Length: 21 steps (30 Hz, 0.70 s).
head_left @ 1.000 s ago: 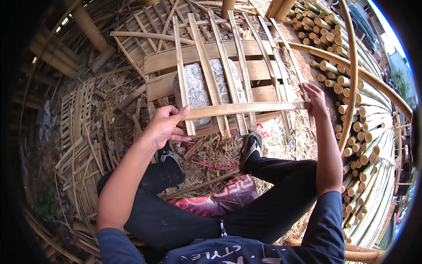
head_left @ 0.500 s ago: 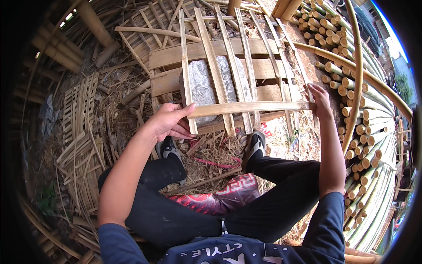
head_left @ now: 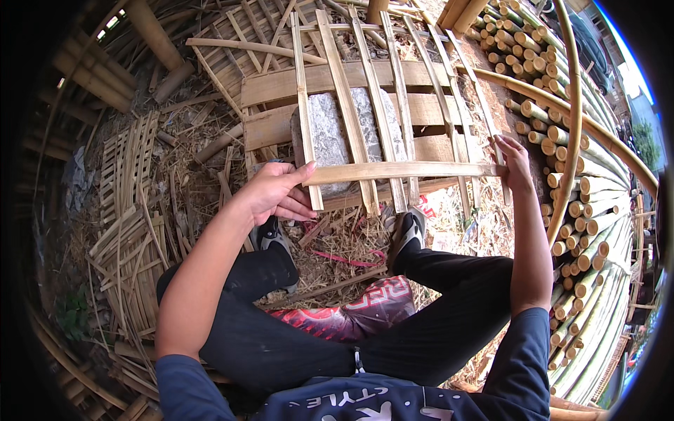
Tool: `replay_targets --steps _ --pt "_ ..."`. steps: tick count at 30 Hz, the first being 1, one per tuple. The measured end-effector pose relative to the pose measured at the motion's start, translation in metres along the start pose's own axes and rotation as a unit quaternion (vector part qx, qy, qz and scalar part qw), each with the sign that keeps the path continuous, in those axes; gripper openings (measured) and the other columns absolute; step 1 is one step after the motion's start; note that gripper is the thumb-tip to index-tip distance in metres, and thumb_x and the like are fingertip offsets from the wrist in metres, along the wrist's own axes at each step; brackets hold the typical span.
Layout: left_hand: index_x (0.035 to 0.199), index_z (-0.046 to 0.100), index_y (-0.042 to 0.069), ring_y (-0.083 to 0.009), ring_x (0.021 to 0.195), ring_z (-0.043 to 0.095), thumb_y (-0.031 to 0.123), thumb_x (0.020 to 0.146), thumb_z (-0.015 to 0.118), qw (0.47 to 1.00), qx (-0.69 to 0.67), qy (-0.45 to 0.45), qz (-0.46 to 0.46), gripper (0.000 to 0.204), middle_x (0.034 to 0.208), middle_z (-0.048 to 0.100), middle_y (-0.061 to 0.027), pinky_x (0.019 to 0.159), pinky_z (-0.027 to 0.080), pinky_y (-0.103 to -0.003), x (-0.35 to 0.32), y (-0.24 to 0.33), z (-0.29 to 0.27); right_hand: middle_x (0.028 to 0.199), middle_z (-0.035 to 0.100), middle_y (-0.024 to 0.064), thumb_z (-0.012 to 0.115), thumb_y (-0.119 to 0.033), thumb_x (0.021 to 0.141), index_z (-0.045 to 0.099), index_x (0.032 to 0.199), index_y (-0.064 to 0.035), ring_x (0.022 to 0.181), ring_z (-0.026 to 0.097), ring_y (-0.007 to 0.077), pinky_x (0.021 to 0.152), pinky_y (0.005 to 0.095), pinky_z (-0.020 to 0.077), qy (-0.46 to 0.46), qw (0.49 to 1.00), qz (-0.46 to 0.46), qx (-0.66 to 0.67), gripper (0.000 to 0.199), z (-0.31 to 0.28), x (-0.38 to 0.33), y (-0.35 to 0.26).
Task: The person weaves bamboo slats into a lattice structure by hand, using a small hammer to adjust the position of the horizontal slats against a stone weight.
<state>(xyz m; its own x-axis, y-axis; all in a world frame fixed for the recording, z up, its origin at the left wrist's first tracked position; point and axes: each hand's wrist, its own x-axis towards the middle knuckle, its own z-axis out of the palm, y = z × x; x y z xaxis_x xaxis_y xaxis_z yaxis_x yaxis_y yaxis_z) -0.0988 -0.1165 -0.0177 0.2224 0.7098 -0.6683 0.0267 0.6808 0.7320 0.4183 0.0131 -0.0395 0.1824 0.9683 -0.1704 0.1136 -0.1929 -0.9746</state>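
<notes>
A flat crosswise bamboo strip (head_left: 414, 170) lies over the near ends of several long bamboo slats (head_left: 345, 105), which run away from me. My left hand (head_left: 275, 193) grips its left end beside the outermost slat, thumb on top and fingers below. At the other end, my right hand (head_left: 515, 165) pinches the strip near the rightmost slat, its arm reaching forward. Beneath the slats sits a rough grey stone block (head_left: 324, 130), partly covered by them. Wide wooden planks (head_left: 275, 84) lie under and behind the block.
A large stack of cut bamboo poles (head_left: 579, 203) fills the right side, with a curved bamboo pole (head_left: 574, 119) before it. Woven bamboo panels (head_left: 130, 158) and loose strips lie at left. Between my feet are shavings and a red printed sack (head_left: 379, 300).
The slats, planks and block sit slightly farther right in the picture, the view having shifted a little. Both hands keep their hold on the crosswise strip.
</notes>
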Motion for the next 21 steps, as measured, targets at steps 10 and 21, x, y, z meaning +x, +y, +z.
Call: replay_targets --steps 10,21 --pt "0.109 0.052 0.005 -0.0299 0.074 0.073 0.053 0.093 0.064 1.0 0.012 0.003 -0.01 0.052 0.079 0.065 -0.0154 0.071 0.063 -0.044 0.003 -0.001 -0.001 0.102 0.072 0.0079 0.074 -0.019 0.09 0.068 0.114 0.0018 0.091 0.067 0.0132 0.073 0.0279 0.056 -0.009 1.0 -0.012 -0.001 0.032 -0.004 0.003 0.003" --pt "0.129 0.047 -0.001 -0.037 0.09 0.073 0.059 0.093 0.059 0.996 -0.067 -0.044 -0.05 0.071 0.102 0.067 -0.0281 0.082 0.059 -0.053 -0.005 -0.003 0.004 0.096 0.071 0.0031 0.07 -0.017 0.093 0.068 0.109 -0.0021 0.081 0.065 0.0097 0.067 0.0236 0.0532 0.006 1.0 0.005 -0.018 0.022 0.001 0.0 0.002"
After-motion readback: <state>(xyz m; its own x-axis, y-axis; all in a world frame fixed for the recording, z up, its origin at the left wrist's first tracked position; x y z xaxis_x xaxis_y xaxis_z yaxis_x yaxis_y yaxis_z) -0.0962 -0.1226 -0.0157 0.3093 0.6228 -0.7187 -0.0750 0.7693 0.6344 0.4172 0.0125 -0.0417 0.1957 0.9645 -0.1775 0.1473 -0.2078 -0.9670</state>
